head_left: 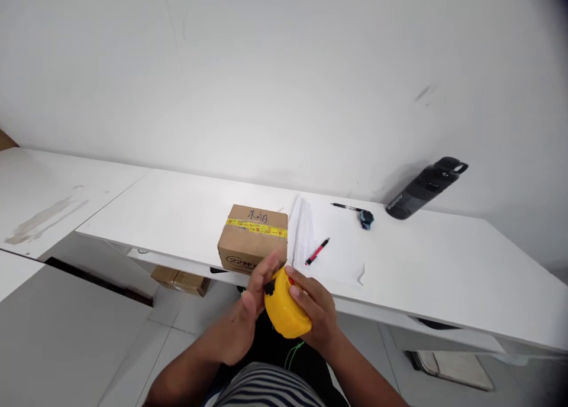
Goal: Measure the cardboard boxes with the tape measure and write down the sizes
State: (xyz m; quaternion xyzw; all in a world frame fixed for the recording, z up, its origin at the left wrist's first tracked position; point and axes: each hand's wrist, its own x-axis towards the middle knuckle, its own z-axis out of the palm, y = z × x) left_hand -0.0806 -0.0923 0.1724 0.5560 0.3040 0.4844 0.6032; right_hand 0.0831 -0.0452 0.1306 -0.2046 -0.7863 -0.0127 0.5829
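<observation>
Close to my body, in front of the table's front edge, my right hand [318, 309] grips a yellow tape measure [286, 312]. Its case is rounded, with a black part on the left and a small red spot near my fingers. My left hand [242, 321] is beside the case, fingers stretched out and thumb apart; whether it touches the case is hard to tell. Just beyond the hands stands a taped cardboard box [252, 241] with handwriting on top. White paper sheets [341, 256] lie right of the box, with a red and black pen [317, 251] on them.
A black pen [346, 206] and a small dark blue object [365, 219] lie farther back on the white table [444, 265]. A dark water bottle [421, 188] stands near the wall. Below the table are small cardboard boxes [180, 280] and a flat pale object [452, 368].
</observation>
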